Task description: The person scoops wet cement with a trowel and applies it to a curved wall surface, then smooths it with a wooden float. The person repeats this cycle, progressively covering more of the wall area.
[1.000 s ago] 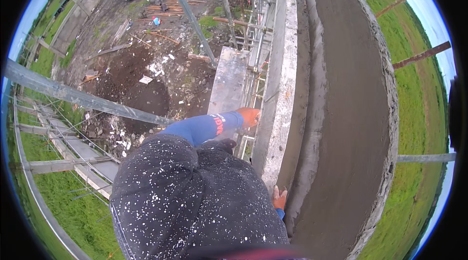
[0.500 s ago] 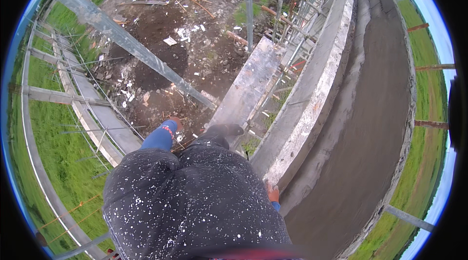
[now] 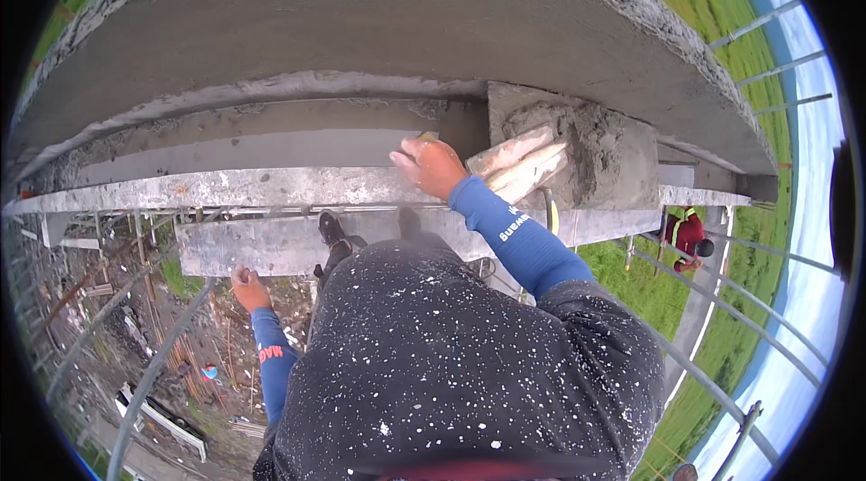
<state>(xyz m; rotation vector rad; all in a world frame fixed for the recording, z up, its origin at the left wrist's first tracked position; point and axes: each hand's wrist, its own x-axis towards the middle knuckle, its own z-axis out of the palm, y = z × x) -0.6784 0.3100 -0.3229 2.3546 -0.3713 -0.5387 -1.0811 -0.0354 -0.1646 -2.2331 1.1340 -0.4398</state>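
My right hand (image 3: 431, 167) reaches over the concrete ledge (image 3: 298, 188) at the trough's near side. Its fingers are curled, and a small yellowish edge shows beyond them; what it is I cannot make out. Right of this hand, a board (image 3: 631, 152) bears a heap of wet grey mortar (image 3: 586, 134). Pale, mortar-smeared wooden pieces (image 3: 523, 164) lie by the heap. Off to the left, my left hand (image 3: 249, 290) hangs near the walkway plank's edge, holding nothing, its fingers loosely apart.
A tall curved plastered wall (image 3: 388, 30) rises beyond the trough (image 3: 271, 143). My feet are on a narrow scaffold plank (image 3: 244, 247). Scaffold poles (image 3: 162, 368) stand at left, with rubble-strewn ground far below. At right, a person in red (image 3: 687, 238) is near the railings.
My view has swung round to face the curved wall. My right hand has left the ledge top where it rested and now reaches over toward the trough; the mortar board has come into view.
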